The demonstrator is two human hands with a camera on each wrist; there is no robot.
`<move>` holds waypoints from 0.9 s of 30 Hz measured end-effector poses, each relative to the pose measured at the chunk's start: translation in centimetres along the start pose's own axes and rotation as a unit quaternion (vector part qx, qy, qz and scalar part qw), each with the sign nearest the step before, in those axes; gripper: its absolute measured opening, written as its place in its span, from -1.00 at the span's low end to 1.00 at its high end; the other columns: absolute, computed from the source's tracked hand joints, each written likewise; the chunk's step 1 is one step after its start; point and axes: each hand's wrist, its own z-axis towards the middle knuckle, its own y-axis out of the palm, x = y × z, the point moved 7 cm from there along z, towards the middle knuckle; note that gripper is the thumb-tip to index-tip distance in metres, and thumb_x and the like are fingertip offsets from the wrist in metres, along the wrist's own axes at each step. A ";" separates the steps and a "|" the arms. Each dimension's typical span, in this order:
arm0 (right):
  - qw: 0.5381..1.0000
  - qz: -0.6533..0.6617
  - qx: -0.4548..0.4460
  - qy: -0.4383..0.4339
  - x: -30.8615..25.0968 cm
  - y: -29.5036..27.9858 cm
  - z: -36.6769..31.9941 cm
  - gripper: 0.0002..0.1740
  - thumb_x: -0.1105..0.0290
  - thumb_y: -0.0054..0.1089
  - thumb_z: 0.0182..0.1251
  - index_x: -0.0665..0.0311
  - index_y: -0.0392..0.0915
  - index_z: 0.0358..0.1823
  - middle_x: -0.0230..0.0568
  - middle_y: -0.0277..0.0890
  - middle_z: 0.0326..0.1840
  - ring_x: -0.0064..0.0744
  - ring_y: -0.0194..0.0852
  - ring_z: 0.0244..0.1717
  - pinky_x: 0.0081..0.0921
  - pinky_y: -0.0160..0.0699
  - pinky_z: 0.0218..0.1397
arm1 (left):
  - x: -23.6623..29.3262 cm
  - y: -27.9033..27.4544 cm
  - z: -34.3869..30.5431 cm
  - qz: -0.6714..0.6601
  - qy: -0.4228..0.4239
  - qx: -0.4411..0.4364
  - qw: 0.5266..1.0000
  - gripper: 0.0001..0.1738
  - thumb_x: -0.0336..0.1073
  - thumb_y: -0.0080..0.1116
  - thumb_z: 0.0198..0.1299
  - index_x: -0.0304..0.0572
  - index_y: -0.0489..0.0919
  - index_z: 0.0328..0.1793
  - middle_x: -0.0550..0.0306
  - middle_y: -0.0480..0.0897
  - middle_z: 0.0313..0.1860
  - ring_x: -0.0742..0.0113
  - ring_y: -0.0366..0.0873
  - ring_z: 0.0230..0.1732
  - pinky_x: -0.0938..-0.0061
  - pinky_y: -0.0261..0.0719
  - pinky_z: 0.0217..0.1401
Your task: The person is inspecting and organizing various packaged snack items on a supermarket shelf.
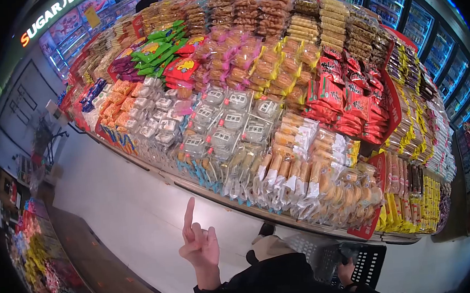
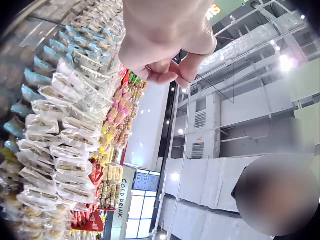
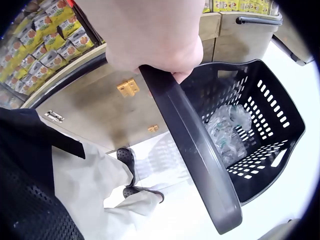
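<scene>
My left hand point(image 1: 198, 247) is raised in front of a heaped snack display, its index finger straight and the other fingers bent in. Nothing is held in it, and a gap separates it from the packets in the head view. In the left wrist view, that hand point(image 2: 165, 40) hangs over rows of clear-wrapped snacks point(image 2: 75, 137). Low at my side, my right hand point(image 3: 155, 45) grips the thick handle point(image 3: 200, 145) of a black shopping basket point(image 3: 272, 107). Crumpled clear plastic bags point(image 3: 225, 132) lie inside the basket.
Labelled clear packs point(image 1: 226, 139), wrapped rolls point(image 1: 289, 178), red packets point(image 1: 346, 98) and green packets point(image 1: 155, 54) fill the display. Its front edge point(image 1: 166, 178) curves before me. Drink fridges point(image 1: 417, 25) stand back right; another packet-filled display point(image 1: 36, 258) is at left.
</scene>
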 end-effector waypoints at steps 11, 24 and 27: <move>0.992 0.005 -0.028 0.120 1.7 6.4 3.4 -0.29 0.28 0.27 0.10 0.50 0.29 0.26 0.27 0.65 -0.09 0.24 0.63 0.02 -0.06 0.63 0.04 | -0.8 2.9 14.3 0.094 0.026 0.097 0.991 -0.33 -0.57 -0.24 0.44 -0.33 -0.03 0.65 0.47 0.12 -0.88 0.66 -0.03 -0.89 0.73 0.18 -0.67; 0.982 0.117 -0.016 0.150 -7.1 9.4 -2.4 -0.36 0.05 0.41 0.18 0.46 0.41 0.03 0.03 0.64 -0.42 -0.01 0.68 -0.35 -0.14 0.65 -0.12 | 3.4 3.9 25.3 0.199 0.025 0.000 0.980 -0.28 -0.61 -0.07 0.33 -0.39 0.06 0.62 0.45 0.15 -0.75 0.70 -0.01 -0.78 0.73 0.18 -0.61; 0.979 0.047 -0.042 0.192 -7.7 11.7 -5.4 -0.43 0.00 0.35 0.23 0.49 0.58 -0.14 0.10 0.66 -0.44 0.05 0.70 -0.37 -0.11 0.65 -0.19 | 3.9 3.6 27.9 0.199 -0.002 -0.010 0.980 -0.30 -0.61 -0.06 0.34 -0.38 0.09 0.61 0.42 0.22 -0.69 0.70 -0.01 -0.77 0.73 0.18 -0.61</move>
